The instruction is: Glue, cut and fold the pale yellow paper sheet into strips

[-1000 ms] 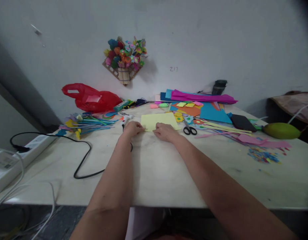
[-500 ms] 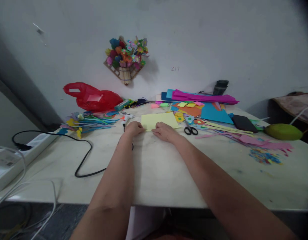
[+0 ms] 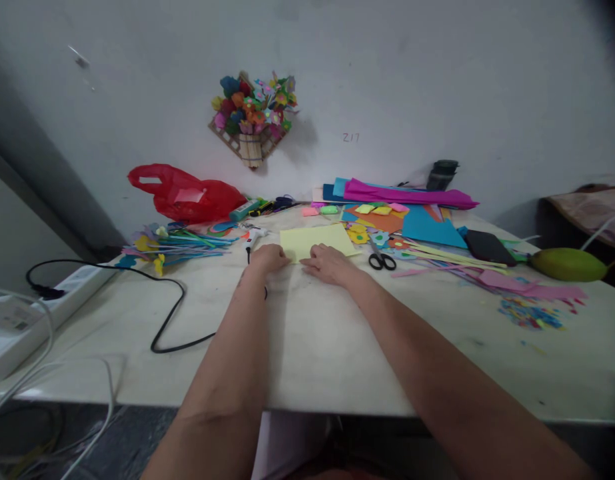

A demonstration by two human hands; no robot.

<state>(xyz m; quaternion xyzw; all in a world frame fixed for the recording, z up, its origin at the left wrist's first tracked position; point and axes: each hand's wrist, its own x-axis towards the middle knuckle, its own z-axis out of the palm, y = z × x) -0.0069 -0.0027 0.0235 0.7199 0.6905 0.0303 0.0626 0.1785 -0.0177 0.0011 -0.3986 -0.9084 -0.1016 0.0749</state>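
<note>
A pale yellow sheet of paper [image 3: 320,239] lies flat on the table in front of me. My left hand [image 3: 270,257] is closed at its near left corner, fingers curled on the edge. My right hand [image 3: 328,263] pinches the near edge a little right of the middle, thumb toward the left hand. Exactly how the fingertips grip the edge is too small to make out. Just right of the paper are black-handled scissors [image 3: 382,259]. A white glue gun [image 3: 256,236] sits behind my left hand, its black cable partly hidden by the forearm.
Paper flowers with stems [image 3: 187,245] and a red plastic bag [image 3: 192,199] stand left. Coloured sheets [image 3: 432,227], a dark phone [image 3: 488,247], a green pouch [image 3: 567,264] and paper scraps [image 3: 531,313] lie right. A black cord [image 3: 180,300] runs from a power strip [image 3: 82,287].
The paper's left edge and the right hand's fingertips have shifted very slightly left. Both hands stay at the near edge; the whole view has moved a touch.
</note>
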